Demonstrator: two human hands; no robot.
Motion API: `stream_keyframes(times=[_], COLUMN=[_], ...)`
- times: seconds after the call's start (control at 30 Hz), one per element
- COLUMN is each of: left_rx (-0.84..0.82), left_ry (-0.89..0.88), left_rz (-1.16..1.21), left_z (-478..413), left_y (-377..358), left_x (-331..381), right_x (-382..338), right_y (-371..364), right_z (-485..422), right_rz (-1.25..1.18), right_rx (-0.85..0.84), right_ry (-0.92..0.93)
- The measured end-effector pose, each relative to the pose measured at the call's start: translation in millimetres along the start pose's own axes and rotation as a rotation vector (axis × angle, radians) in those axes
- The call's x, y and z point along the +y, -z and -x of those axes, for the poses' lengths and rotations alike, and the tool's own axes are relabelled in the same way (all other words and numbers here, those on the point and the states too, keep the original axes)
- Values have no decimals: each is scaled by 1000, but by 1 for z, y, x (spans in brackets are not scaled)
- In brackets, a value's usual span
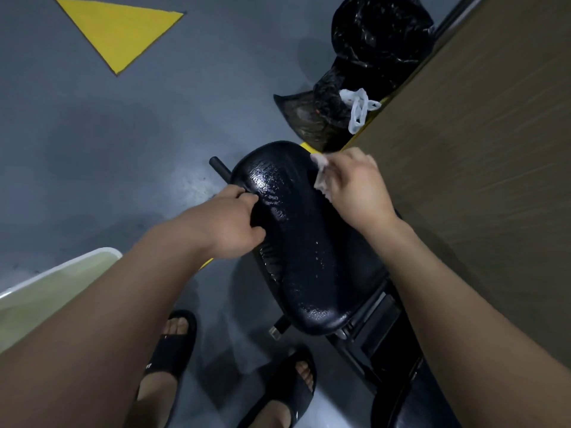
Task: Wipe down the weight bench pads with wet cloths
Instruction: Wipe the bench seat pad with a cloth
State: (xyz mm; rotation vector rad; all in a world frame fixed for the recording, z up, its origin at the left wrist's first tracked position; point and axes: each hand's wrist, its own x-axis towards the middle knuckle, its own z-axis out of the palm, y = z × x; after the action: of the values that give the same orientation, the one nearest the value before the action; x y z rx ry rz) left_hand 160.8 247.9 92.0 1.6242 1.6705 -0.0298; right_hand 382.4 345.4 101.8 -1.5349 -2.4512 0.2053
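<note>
- Pad (302,242): black, centre of view, glistening wet down its middle; judged partly wiped.
- Left hand (228,223): fingers curled round the pad's left edge, apparently steadying it against wiping pressure.
- Right hand (355,186): fingers closed on a pale cloth (321,174), pressing it to the pad's far right edge.
- Basin (61,285): near left, likely for re-wetting.
</note>
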Motion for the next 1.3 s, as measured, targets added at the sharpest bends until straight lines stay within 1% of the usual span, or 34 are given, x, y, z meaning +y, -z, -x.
stream_keyframes(times=[0.07,0.13,0.2,0.27,0.37,0.43,0.5,0.57,0.63,0.7,0.83,0.9,0.97,1.03,1.1,1.17,1.3], left_rx=[10,14,5,-28,-85,-85,-81,-93,-90,-88,-96,-87,-74,-76,-73,-33,46], left_ry=[1,12,26,42,64,72,79,78,74,74,65,50,40,35,32,42,45], left_rz=[18,30,19,5,20,27,28,16,3,-8,-12,-2,11,30,64,57,18], left_z=[-2,-4,-6,-7,-9,-13,-17,-17,-15,-13,-15,-17,-18,-15,-11,-8,-8], left_y=[1,0,-1,-4,-7,-9,-10,-11,-11,-10,-12,-13,-14,-17,-24,-31,-38], left_x=[-2,-6,-11,-16,-17,-16,-15,-15,-17,-18,-22,-25,-27,-26,-22,-18,-15], right_x=[-1,-10,-19,-26,-30,-25,-18,-13,-20,-32,-41,-34,-28,-29,-35,-38,-35], right_y=[-13,-26,-30,-29,-22,-17,-20,-31,-43,-49,-34,-30,-35,-43,-49,-48,-30], right_z=[-16,-23,-19,-1,39,41,13,-24,-42,-30,19,14,-12,-40,-48,-33,16], right_rz=[7,-43,-72,-79,-105,-103,-73,-50,-10,18,-91,-100,-90,-80,-62,-66,-123], right_rx=[-25,-47,-39,-49,-132,-166,-131,-32,-13,-21,-86,-138,-125,-68,-65,-73,-191], right_ry=[-40,-87,-83,21,197,261,221,101,17,50,230,301,285,190,127,174,412])
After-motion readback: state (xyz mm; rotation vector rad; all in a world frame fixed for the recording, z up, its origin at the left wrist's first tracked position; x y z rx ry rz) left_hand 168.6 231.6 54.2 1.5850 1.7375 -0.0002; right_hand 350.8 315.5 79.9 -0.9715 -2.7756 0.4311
